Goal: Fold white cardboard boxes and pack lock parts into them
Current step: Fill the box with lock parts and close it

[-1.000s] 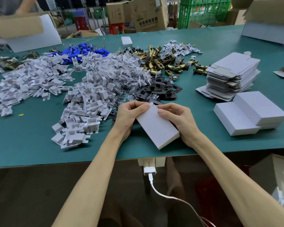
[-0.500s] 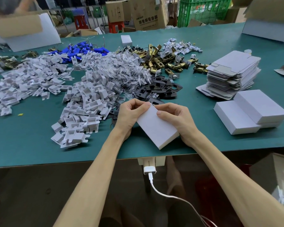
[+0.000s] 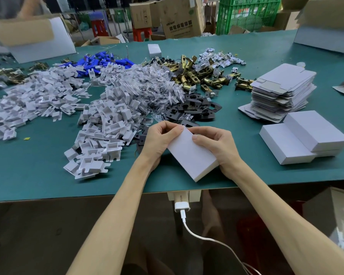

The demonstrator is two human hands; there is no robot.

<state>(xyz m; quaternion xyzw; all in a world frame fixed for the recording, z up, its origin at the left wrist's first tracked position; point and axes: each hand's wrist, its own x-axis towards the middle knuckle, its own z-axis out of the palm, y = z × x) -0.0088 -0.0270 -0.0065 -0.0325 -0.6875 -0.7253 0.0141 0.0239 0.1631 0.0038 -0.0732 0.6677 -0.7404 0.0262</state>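
One closed white box is held flat on the green table, its near corner just short of the front edge. The left hand is curled at the box's far end, with the fingertips pinched on it. The right hand is wrapped over the right side, thumb pressed on top. Three finished boxes are counted to the right, with one stack of flat blanks behind them. Bare mat is left between the right hand and those boxes, and beside the left forearm. Compared with half a second ago, box and hands are barely shifted.
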